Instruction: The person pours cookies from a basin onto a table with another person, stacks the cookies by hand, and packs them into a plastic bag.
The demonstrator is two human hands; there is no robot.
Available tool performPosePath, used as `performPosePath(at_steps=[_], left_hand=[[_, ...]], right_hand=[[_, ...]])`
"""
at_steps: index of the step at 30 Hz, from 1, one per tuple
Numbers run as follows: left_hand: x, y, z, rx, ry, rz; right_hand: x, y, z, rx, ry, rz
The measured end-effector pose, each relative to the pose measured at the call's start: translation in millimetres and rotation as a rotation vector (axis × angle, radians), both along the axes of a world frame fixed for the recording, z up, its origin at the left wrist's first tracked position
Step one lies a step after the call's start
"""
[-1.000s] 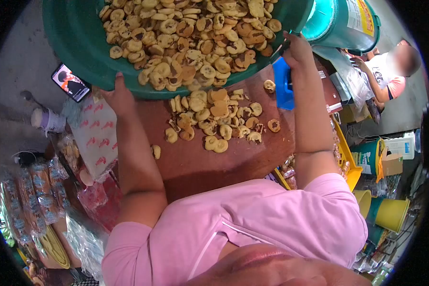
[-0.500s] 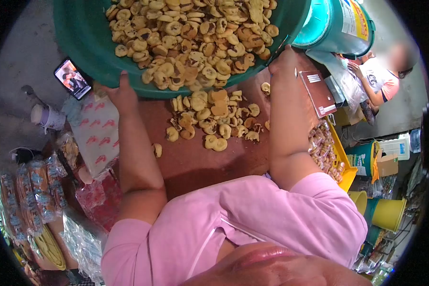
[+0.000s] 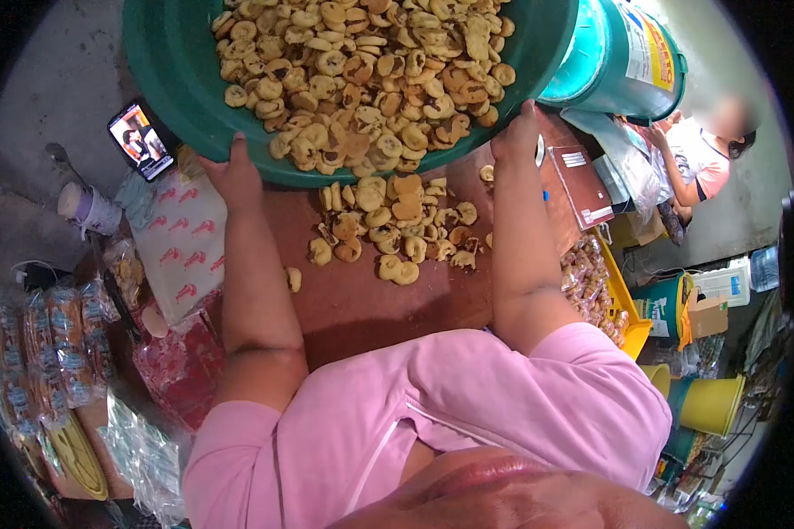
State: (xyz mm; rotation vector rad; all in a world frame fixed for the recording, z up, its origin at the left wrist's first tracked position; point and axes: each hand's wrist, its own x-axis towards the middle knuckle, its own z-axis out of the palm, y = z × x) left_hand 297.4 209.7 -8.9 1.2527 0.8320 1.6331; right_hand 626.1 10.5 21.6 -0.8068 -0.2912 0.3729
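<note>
A large green basin [image 3: 172, 97] full of round, flat cookies [image 3: 362, 79] fills the top of the view, its near rim close to a loose pile of the same cookies [image 3: 397, 220] on the red-brown table [image 3: 353, 309]. My left hand [image 3: 235, 176] grips the basin's near left rim, thumb up against the outside. On the right, my right hand [image 3: 515, 139] holds the rim from below, its fingers partly hidden. A single cookie [image 3: 293, 279] lies apart, beside my left forearm.
A lit phone [image 3: 141, 141] leans at the left, above patterned paper [image 3: 181, 238]. At the right are a teal bucket [image 3: 626, 62], a red-brown notebook [image 3: 580, 185] and a yellow crate [image 3: 631, 309] with wrapped packets. Another person [image 3: 701, 159] is beyond, handling plastic.
The basin has shifted slightly right in view. My right hand has moved left and down along the rim, and my right forearm has swung inward, now hiding the blue object seen earlier.
</note>
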Motion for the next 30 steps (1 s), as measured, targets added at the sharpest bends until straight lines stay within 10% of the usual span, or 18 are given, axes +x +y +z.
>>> performPosePath(at_steps=[13,22,30], left_hand=[[3.3,8.4,-16.9,-0.021,-0.055,0.008],[5.5,1.6,-8.0,0.015,-0.094,-0.019],[-1.3,5.4,-8.8,0.003,0.013,-0.005]], right_hand=[[44.3,5.2,-73.1,-0.791,-0.609,-0.553],[21.0,-2.8,-50.1,-0.911,-0.548,-0.364],[-19.5,-8.9,-21.8,-0.096,0.040,-0.027]])
